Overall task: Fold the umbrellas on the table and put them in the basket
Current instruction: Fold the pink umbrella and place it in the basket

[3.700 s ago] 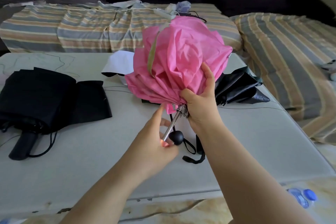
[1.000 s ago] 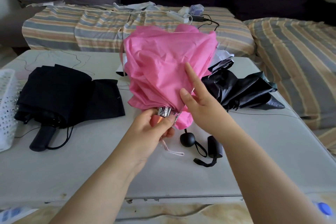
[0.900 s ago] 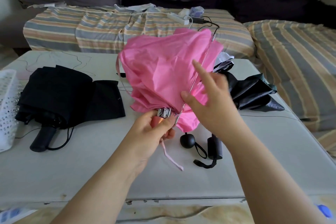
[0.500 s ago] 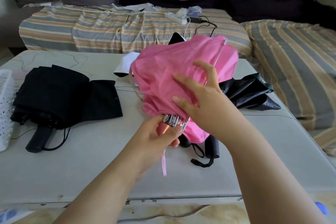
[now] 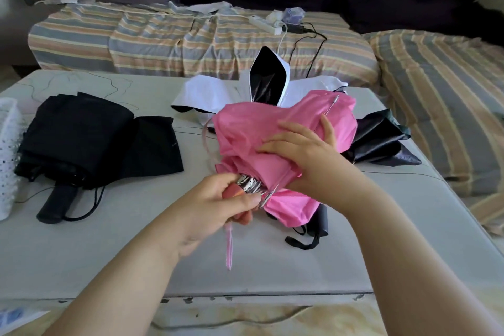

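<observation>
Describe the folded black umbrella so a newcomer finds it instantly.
On the pale table, look left, beside the white perforated basket. The black umbrella lies flat there, untouched, its handle pointing toward the camera, unlike the pink umbrella.

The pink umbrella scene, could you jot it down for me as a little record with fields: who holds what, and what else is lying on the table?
held item: pink umbrella, canopy collapsed and bunched
left hand: grips the umbrella's handle end
right hand: fingers spread flat on the pink canopy, pressing it
table: pale surface, holds the other umbrellas
left of the hands: black umbrella, lying flat
behind the pink one: white and black umbrella, canopy loose
far right: dark umbrella, crumpled
left edge: white basket, only partly in view
</observation>
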### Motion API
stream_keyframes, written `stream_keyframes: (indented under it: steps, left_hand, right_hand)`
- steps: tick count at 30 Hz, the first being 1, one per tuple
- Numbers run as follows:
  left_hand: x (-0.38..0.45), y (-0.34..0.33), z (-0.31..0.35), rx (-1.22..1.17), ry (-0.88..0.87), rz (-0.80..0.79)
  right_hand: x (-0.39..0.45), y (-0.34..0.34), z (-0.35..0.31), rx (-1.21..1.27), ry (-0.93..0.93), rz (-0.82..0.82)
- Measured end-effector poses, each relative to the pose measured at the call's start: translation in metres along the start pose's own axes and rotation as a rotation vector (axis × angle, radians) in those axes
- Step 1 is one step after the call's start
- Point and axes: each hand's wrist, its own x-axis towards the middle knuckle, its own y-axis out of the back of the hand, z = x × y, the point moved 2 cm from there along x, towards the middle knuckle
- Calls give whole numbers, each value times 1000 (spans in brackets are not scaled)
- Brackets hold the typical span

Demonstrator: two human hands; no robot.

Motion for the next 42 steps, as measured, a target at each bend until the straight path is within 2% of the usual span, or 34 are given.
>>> stream_keyframes:
  steps: [4, 8, 14, 17, 21, 29, 35, 39, 42]
  left_hand:
    - [-3, 15, 2, -2, -1, -56]
    - [-5, 27, 3, -50, -29, -93]
    - [-3, 36, -4, -108, 25, -59]
    - [-2, 39, -4, -196, 18, -43]
    - [-3, 39, -3, -244, 10, -65]
    - [-5, 37, -6, -316, 48, -101]
    - [-6, 36, -5, -263, 42, -140]
    - [-7, 37, -5, -238, 47, -176]
    - [-7, 36, -5, -243, 59, -186]
  right_hand:
    - [3, -4, -1, 7, 109, 156]
    - [4, -10, -9, 74, 192, 126]
    - [-2, -11, -15, 121, 205, 69]
    - [-5, 0, -24, 172, 241, 185]
    - [-3, -7, -31, 53, 252, 281]
    - [-4, -22, -36, 14, 200, 235]
    - [-2, -25, -35, -59, 278, 193]
    - [0, -23, -35, -7, 324, 232]
    - [0, -17, -38, 60, 315, 189]
